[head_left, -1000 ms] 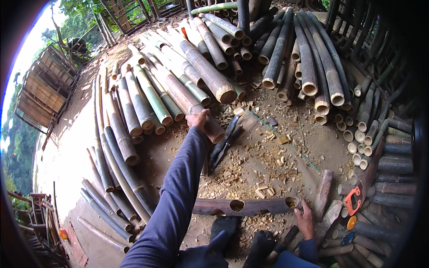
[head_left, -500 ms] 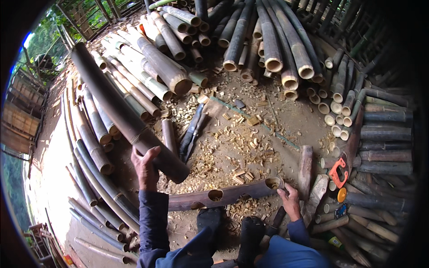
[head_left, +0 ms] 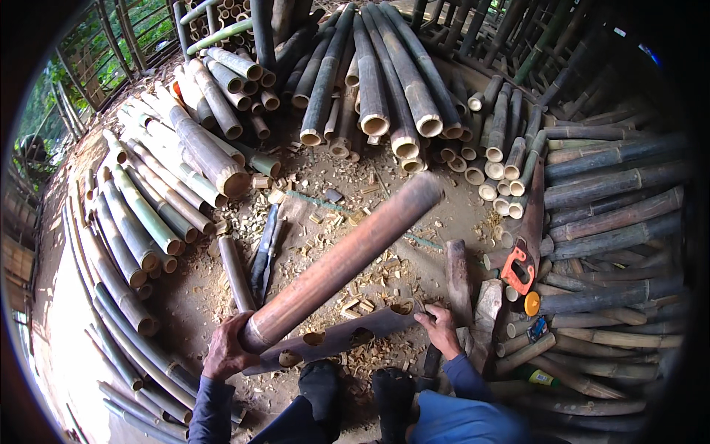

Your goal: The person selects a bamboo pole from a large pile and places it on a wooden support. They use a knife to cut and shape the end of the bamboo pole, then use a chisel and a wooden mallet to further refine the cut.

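Note:
My left hand (head_left: 228, 349) grips the near end of a long brown bamboo pole (head_left: 344, 260), which slants up and to the right above the ground. A darker bamboo piece with several round holes (head_left: 336, 337) lies across in front of my feet. My right hand (head_left: 441, 331) rests on the right end of that holed piece. My two dark shoes (head_left: 355, 388) stand just behind it. Wood chips (head_left: 370, 277) cover the dirt under the lifted pole.
Stacks of cut bamboo poles (head_left: 370, 81) ring the spot at the back, left and right. A handsaw with an orange handle (head_left: 523, 251) leans on the right stack. A dark tool (head_left: 264, 251) and a short log (head_left: 457, 274) lie on the ground.
My left hand has swung the long brown pole from the left pile across to the middle, its far end now pointing up and right. My right hand stays on the holed piece.

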A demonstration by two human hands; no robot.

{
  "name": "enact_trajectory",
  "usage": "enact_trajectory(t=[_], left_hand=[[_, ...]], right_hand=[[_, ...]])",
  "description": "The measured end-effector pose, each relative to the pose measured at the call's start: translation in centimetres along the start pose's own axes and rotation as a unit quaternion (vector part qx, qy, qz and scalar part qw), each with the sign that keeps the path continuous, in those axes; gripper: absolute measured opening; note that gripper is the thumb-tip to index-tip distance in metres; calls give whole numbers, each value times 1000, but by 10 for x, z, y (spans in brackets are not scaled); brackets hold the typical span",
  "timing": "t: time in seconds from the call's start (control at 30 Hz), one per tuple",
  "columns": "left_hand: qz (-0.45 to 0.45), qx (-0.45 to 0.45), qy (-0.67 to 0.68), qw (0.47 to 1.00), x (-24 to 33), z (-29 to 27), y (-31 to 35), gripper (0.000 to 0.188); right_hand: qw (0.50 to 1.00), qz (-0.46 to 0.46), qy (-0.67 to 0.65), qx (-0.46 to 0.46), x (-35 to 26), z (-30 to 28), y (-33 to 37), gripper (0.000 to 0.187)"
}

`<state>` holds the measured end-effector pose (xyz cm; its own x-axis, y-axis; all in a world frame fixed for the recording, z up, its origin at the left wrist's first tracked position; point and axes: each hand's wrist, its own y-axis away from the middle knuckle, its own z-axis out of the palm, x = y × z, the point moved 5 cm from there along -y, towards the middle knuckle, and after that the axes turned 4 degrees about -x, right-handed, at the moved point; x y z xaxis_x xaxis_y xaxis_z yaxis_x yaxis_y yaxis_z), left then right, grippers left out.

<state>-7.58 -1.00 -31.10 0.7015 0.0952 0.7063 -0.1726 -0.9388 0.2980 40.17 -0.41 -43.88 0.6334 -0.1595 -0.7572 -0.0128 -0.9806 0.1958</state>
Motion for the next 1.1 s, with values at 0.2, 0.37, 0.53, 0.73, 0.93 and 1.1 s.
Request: enact_trajectory(t=[0.2, 0.37, 0.53, 0.73, 0.93, 1.1], left_hand=[[-4, -245, -38, 969, -16, 36, -32, 82], [-20, -288, -100, 952, -20, 39, -63, 95], [52, -152, -155, 975, -52, 39, -51, 78], [-77, 288, 17, 954, -61, 16, 17, 56], [-281, 274, 364, 845, -178, 41, 65, 32], [-224, 223, 475, 822, -168, 45, 52, 32]], right_hand=[[998, 2, -50, 38, 3, 5, 29, 37], [995, -33, -32, 88, 10, 4, 34, 45], [996, -2, -75, 53, 7, 16, 25, 48], [996, 7, -55, 63, 16, 9, 26, 50], [993, 20, -108, 50, 23, 14, 20, 42], [978, 40, -201, 41, 26, 14, 19, 29]])
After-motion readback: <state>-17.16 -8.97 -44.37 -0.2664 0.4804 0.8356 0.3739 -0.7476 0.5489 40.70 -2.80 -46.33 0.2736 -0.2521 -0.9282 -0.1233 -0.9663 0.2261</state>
